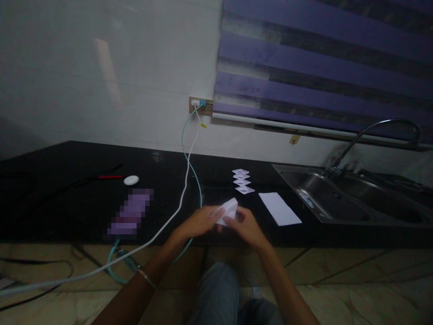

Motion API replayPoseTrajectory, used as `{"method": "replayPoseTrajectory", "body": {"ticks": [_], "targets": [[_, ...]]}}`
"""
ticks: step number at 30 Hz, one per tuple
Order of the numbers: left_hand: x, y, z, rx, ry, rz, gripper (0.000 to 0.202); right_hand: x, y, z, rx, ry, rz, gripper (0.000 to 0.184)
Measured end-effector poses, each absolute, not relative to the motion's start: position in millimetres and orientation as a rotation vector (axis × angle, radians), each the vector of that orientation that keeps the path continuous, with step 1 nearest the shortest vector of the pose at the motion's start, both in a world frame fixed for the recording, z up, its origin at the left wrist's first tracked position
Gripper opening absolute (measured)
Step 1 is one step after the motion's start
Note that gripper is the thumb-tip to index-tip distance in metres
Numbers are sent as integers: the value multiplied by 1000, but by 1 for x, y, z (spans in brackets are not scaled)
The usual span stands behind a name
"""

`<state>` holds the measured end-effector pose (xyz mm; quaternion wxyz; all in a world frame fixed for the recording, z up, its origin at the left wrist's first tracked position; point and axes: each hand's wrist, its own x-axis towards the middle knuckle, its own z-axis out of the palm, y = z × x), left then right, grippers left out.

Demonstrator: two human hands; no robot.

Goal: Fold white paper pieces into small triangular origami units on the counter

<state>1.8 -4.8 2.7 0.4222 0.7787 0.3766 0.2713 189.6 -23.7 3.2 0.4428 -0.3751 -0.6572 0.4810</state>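
Note:
A partly folded piece of white paper (230,208) is held between my two hands above the front of the black counter. My left hand (204,220) grips its left side, thumb on top. My right hand (248,225) pinches the lower right side, with its fingers curled behind. Some fingertips of both hands are hidden by the paper. Just beyond, several small folded paper pieces (242,181) lie in a column. To the right of my right hand lies a flat stack or sheet of white paper (280,209).
A steel sink (318,198) with a curved faucet (372,128) is at the right. White and teal cables run from the wall outlet (200,105) across the counter (169,171) and past my left arm. A blurred purple rectangle (131,212), white oval object (131,180) and red stick (110,177) lie left.

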Motion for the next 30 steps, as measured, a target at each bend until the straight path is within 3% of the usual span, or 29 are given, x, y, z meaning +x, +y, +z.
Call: {"method": "replayPoseTrajectory", "body": {"ticks": [23,30], "targets": [[0,-7,5,2023,985,645,53,191,-19,-4,-968,-1558,1187,17],[1,-7,5,1962,981,679,53,192,-18,1,-974,-1507,1199,25]]}}
